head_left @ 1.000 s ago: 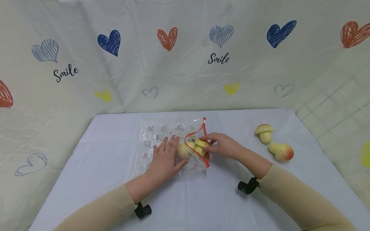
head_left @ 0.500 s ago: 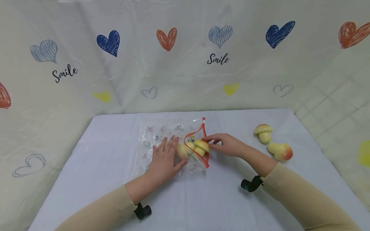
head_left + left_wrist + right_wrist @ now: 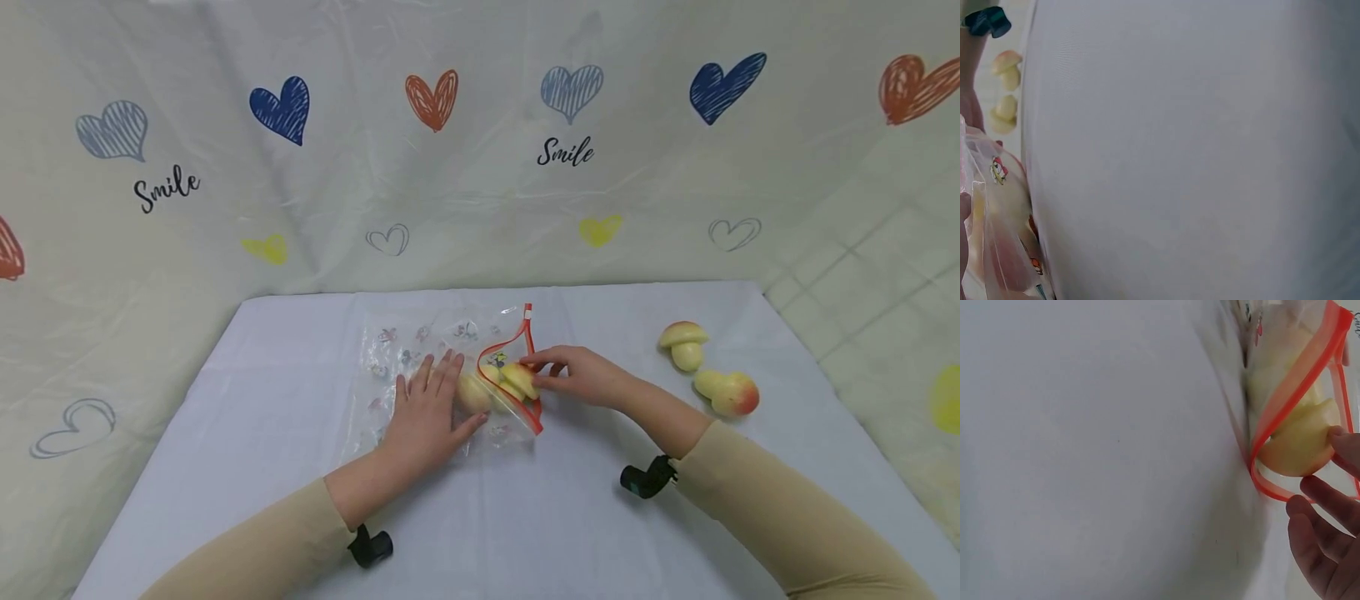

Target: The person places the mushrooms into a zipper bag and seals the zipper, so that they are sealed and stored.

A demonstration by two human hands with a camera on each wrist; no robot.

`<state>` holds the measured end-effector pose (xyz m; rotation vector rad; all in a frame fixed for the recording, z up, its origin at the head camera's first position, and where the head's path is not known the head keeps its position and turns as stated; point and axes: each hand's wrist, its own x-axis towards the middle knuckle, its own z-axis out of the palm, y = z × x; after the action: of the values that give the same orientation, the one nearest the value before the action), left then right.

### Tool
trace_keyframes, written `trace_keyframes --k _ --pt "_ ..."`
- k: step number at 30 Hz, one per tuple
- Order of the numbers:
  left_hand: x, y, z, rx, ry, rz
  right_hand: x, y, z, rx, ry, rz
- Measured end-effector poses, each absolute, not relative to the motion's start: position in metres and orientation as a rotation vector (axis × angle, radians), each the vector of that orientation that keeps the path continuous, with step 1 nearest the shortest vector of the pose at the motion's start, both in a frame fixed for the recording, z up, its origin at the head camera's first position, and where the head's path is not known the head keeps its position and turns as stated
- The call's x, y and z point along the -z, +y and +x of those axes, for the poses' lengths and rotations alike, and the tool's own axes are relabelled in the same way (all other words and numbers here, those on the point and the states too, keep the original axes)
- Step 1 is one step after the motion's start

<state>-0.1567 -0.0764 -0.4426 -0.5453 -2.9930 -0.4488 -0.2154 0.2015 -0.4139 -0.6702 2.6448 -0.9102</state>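
Note:
A clear zip bag (image 3: 393, 367) printed with small figures lies on the table, its red-edged mouth gaping to the right. My left hand (image 3: 423, 417) rests flat on it with fingers spread. Pale rounded pieces (image 3: 474, 393) show through the plastic beside that hand. Just inside the mouth sits a yellow toy mushroom (image 3: 519, 381) with a reddish cap. My right hand (image 3: 581, 375) pinches the cap's edge between thumb and fingertip. In the right wrist view the cap (image 3: 1297, 450) lies within the red zip strip (image 3: 1297, 387), other fingers below it.
Two more toy mushrooms lie at the table's right: one with its cap to the back (image 3: 684, 346), one with a red-tinted cap to the right (image 3: 729, 393). A white cloth covers the table (image 3: 300, 367). Behind hangs a curtain (image 3: 480, 183) with printed hearts.
My right hand drew back slightly to the right, then came forward again onto the cap. The mushroom at the mouth has turned and shifted a little leftward. My left hand has stayed put.

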Motion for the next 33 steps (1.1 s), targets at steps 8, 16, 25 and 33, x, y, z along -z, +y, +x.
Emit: trace_keyframes --k 8,16,25,33 --pt "0.444 -0.077 -0.158 0.403 -2.978 -0.574 0.417 0.192 -0.216 0.930 2.645 -0.684" --pt "0.443 -0.076 -0.159 0.381 -2.969 -0.578 0.420 0.178 -0.217 0.940 2.640 -0.643" --pt "0.441 -0.075 -0.160 0.353 -2.981 -0.565 0.419 0.168 -0.216 0.975 2.632 -0.632" --pt "0.439 -0.073 -0.160 0.372 -2.950 -0.553 0.423 0.162 -0.219 0.979 2.610 -0.653"
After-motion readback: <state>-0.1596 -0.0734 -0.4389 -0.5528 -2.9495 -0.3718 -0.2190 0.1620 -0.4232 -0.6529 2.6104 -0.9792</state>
